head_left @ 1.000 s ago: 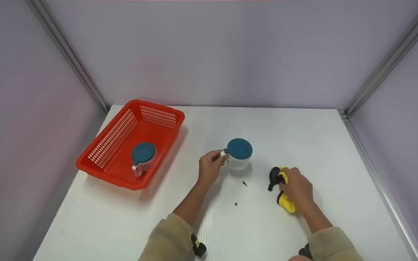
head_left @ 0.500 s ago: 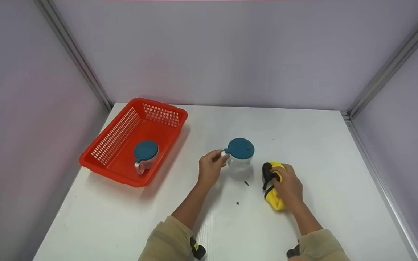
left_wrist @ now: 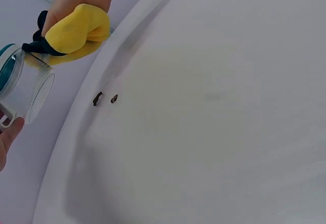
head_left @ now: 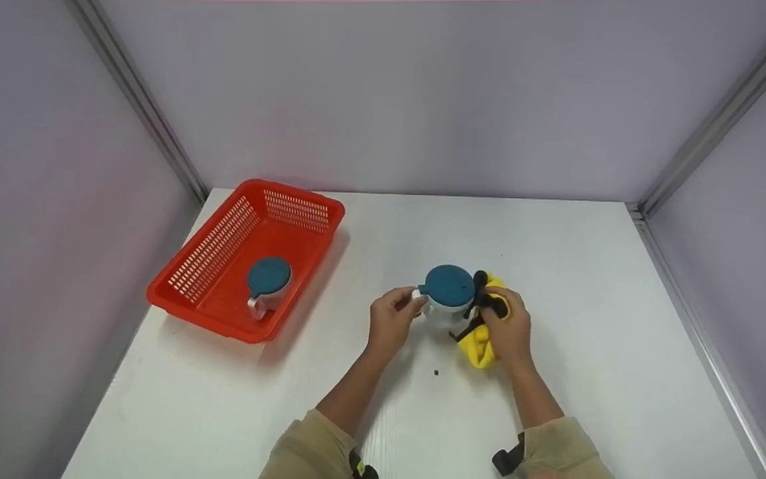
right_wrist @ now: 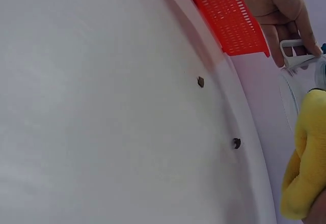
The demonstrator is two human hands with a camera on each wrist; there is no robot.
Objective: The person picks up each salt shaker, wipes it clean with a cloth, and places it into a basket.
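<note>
The left hand (head_left: 389, 324) pinches the white handle (head_left: 415, 293) of a clear jug (head_left: 448, 297) with a blue lid (head_left: 449, 285). On the jug's right, the right hand (head_left: 511, 326) grips a bunched yellow-and-black cloth (head_left: 479, 347), its black part against the jug. Small dark scraps (left_wrist: 114, 99) lie on the tabletop (head_left: 589, 266), nearer the person than the jug. Left of the jug, well apart, a red basket (head_left: 203, 323) holds a second jug (head_left: 268, 283).
</note>
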